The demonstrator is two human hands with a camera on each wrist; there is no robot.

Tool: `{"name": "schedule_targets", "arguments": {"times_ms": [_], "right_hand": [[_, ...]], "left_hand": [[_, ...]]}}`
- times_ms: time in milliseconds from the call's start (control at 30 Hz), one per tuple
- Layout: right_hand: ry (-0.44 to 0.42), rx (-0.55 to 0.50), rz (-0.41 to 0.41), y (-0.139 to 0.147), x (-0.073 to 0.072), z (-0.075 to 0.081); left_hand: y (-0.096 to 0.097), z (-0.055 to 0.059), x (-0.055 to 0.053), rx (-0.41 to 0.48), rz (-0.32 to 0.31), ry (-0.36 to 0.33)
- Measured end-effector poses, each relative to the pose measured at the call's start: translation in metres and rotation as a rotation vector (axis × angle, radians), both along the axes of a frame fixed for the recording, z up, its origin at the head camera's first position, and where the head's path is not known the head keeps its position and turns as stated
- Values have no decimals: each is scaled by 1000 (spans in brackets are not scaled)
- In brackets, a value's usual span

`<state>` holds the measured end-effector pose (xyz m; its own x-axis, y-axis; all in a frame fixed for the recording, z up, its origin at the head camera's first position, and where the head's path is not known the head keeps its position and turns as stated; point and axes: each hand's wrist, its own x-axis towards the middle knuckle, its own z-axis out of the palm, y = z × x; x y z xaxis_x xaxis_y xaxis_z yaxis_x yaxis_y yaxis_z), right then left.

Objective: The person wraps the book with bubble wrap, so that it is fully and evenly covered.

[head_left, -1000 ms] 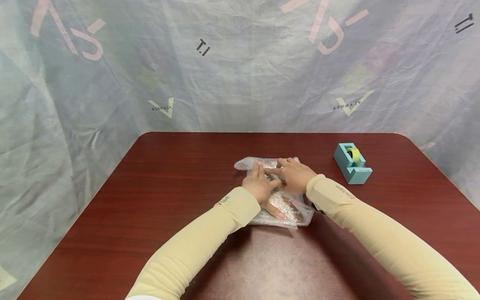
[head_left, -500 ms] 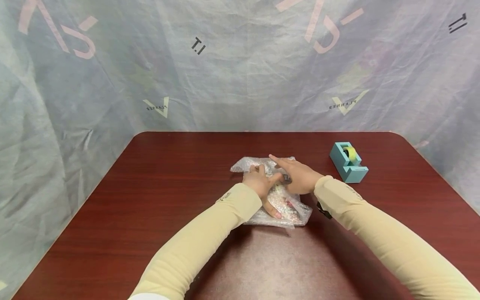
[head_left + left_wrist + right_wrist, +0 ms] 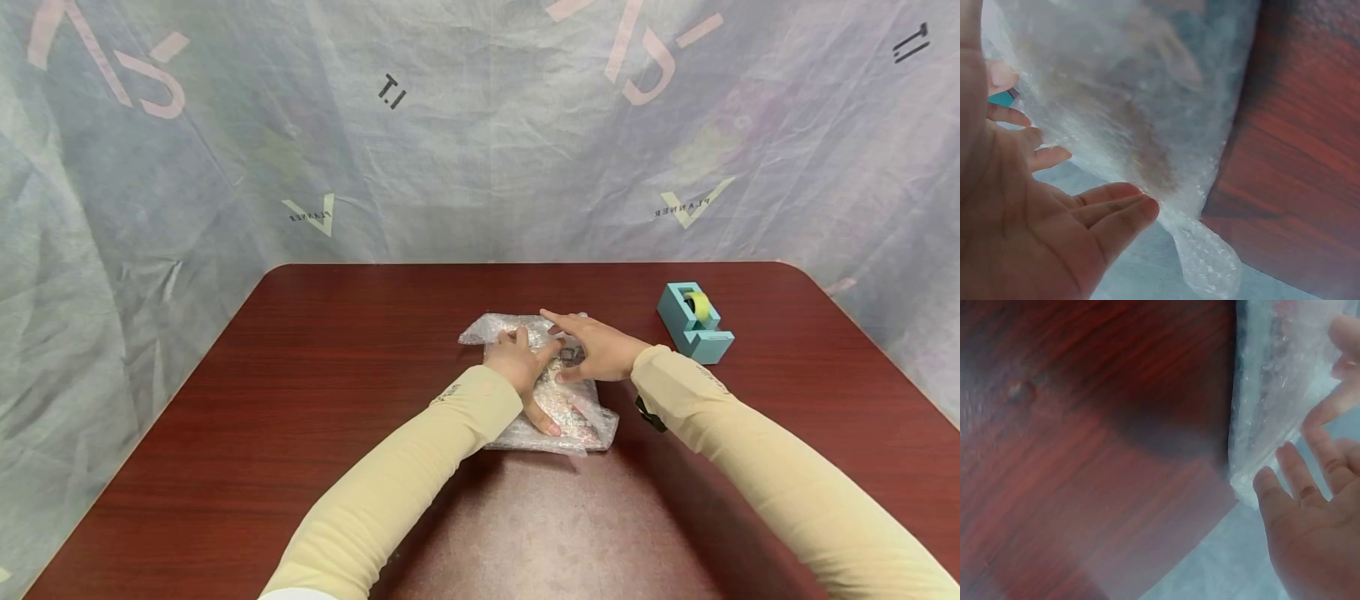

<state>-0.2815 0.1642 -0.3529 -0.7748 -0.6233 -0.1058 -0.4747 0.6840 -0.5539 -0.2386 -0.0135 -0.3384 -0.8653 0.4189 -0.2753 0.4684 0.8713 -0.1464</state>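
A flat parcel in clear bubble wrap [image 3: 562, 407] lies on the table, with something brownish and patterned showing dimly through the film. Spread over its left part, my left hand [image 3: 516, 367] rests on the wrap with thumb and fingers apart. My right hand [image 3: 603, 350] is at the far right part of the parcel, its fingers stretched out and its thumb low over the film. A dark grey patch shows on the wrap between the hands. The left wrist view shows my left fingertips right at the edge of the wrap [image 3: 1116, 106]; a loose flap sticks out beyond them.
A light blue tape dispenser [image 3: 693, 325] with a yellow roll stands at the back right of the dark red wooden table [image 3: 360, 333]. Behind the table's far edge hangs a grey printed cloth [image 3: 450, 150], which also runs along the left and right sides.
My right hand has drawn back slightly to the right, away from the left hand, and its fingers have spread. The left fingers have bent a little. The head view has shifted slightly.
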Motion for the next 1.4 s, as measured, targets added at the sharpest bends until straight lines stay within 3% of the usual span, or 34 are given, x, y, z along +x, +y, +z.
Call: {"name": "schedule_targets", "arguments": {"times_ms": [300, 567, 800, 967, 1233, 1400], "right_hand": [[-24, -33, -14, 4, 3, -4], [-15, -53, -25, 6, 4, -8], [0, -56, -21, 5, 4, -7], [44, -24, -16, 4, 6, -7], [160, 123, 14, 3, 13, -3], [229, 99, 4, 8, 18, -2]], "left_hand": [[-1, 6, 6, -14, -13, 29], [1, 8, 6, 25, 35, -38], [5, 9, 4, -10, 57, -34], [9, 9, 2, 0, 72, -77], [9, 9, 3, -2, 76, -91], [7, 9, 2, 18, 83, -111]]}}
